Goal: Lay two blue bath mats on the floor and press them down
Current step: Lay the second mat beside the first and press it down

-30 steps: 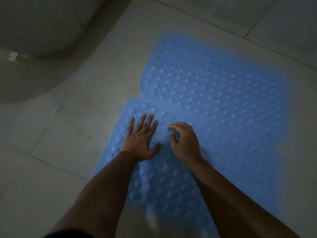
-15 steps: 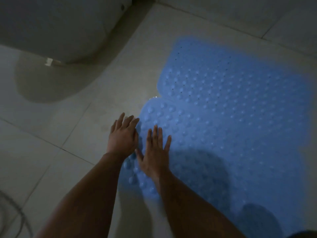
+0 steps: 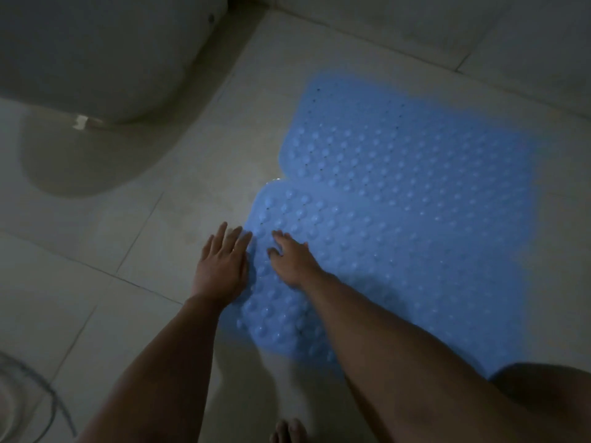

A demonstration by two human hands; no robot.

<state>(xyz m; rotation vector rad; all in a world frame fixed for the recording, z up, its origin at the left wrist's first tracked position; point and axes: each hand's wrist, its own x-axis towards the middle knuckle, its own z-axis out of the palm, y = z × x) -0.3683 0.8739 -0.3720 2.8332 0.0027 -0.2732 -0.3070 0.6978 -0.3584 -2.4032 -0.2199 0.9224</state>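
Two blue bubbled bath mats lie flat on the pale tiled floor, side by side. The far mat (image 3: 399,139) reaches toward the wall, and the near mat (image 3: 399,257) overlaps or touches its edge. My left hand (image 3: 220,266) lies flat with fingers together at the near mat's left edge, partly on the tile. My right hand (image 3: 294,259) rests palm down on the near mat just to the right, fingers slightly curled. Neither hand holds anything.
A white toilet base (image 3: 105,59) stands at the upper left with its shadow on the floor. A wall edge (image 3: 415,43) runs along the top right. A grey hose (image 3: 38,388) curls at the lower left. My toes (image 3: 287,431) show at the bottom, my knee (image 3: 543,388) at the lower right.
Both hands have slid left from the middle of the near mat to its left edge. My left hand now lies partly on the tile, and the camera has shifted left.
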